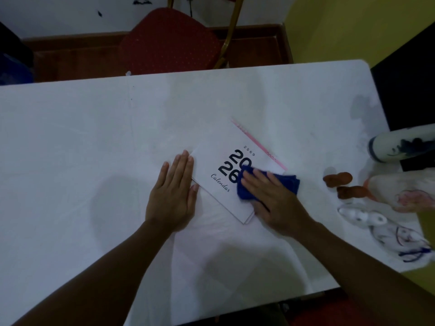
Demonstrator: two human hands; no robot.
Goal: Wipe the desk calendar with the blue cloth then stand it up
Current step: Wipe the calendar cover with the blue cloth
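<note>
A white desk calendar (223, 161) marked "2026 Calendar", with a pink spiral edge, lies flat and turned diagonally near the middle of the white table (94, 137). My right hand (275, 198) presses a folded blue cloth (292, 182) onto the calendar's right part, covering some of the printed digits. My left hand (174, 196) lies flat with fingers together against the calendar's left corner, its fingertips touching the edge.
At the table's right edge lie a blue-and-white ceramic vase (400, 147) on its side, brown pieces (339, 180), a pale patterned vessel (407, 191) and small white figurines (362, 217). A red chair (169, 41) stands behind the table.
</note>
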